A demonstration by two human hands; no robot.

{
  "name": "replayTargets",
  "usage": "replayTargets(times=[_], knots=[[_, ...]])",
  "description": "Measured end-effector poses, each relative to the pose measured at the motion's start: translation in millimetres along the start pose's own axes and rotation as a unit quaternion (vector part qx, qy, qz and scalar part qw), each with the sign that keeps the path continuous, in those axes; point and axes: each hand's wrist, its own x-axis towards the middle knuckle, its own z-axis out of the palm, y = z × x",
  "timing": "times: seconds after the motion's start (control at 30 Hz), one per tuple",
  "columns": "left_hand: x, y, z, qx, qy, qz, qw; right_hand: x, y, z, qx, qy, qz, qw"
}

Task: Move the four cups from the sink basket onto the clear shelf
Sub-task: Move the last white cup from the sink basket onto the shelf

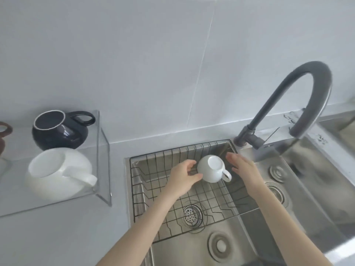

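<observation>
One white cup (211,167) stands upside down at the back of the black wire sink basket (153,191), its handle pointing to the right. My left hand (183,178) curls against the cup's left side, thumb and fingers touching it. My right hand (243,167) hovers open just right of the handle, fingers spread, not touching. On the clear shelf (101,189) at the left sit a dark blue cup (57,131) at the back and a white cup (57,173) in front. A brown cup (3,135) shows partly at the left edge.
A grey arched faucet (299,104) rises behind the sink's right side, its spout over the second steel basin (315,181). The drain strainer (192,215) lies under the basket. A tiled wall stands behind; grey countertop (63,237) lies between shelf and sink.
</observation>
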Motion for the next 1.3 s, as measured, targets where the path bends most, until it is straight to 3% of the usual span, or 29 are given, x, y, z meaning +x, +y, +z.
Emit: replayTargets(times=[0.17, 0.3, 0.63, 0.8, 1.07, 1.3], knots=[[47.0, -13.0, 39.9, 0.039, -0.03, -0.031, 0.998, 19.0, 49.7, -12.9, -0.026, 0.001, 0.069, 0.997], [71.3, -21.6, 62.1, 0.047, -0.021, -0.041, 0.998, 30.0, 66.1, -12.5, -0.04, 0.003, 0.077, 0.996], [99.4, -36.6, 97.5, 0.033, 0.058, -0.017, 0.998, 40.6, 83.4, -2.1, -0.1, 0.022, 0.021, 0.994], [91.9, -35.0, 89.2, 0.028, 0.063, -0.005, 0.998, 38.9, 82.7, -1.7, -0.133, 0.022, 0.01, 0.991], [45.9, 4.9, 33.4, 0.057, 0.115, 0.03, 0.991, 5.8, 35.2, 8.8, -0.217, 0.021, -0.162, 0.963], [-36.4, 54.7, -61.7, 0.068, 0.223, 0.066, 0.97, -55.7, -54.9, 51.1, -0.224, 0.009, -0.326, 0.918]])
